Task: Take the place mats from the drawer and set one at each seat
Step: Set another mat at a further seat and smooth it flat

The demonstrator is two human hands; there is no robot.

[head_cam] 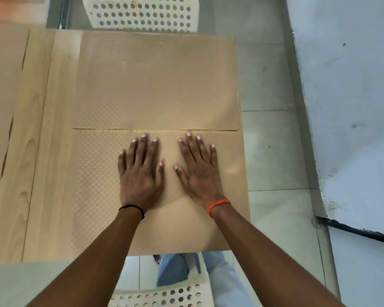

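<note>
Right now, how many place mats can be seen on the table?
3: near mat under both hands, far mat by the far chair, a third cut off at left. More may lie out of view.

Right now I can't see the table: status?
Left hand, right hand flat on near mat. Far mat laid by chair. Nothing blocking.

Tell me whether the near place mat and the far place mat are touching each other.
Apart. The head view shows a thin strip of bare wood table running between the far place mat and the near place mat, on which both hands lie flat.
</note>
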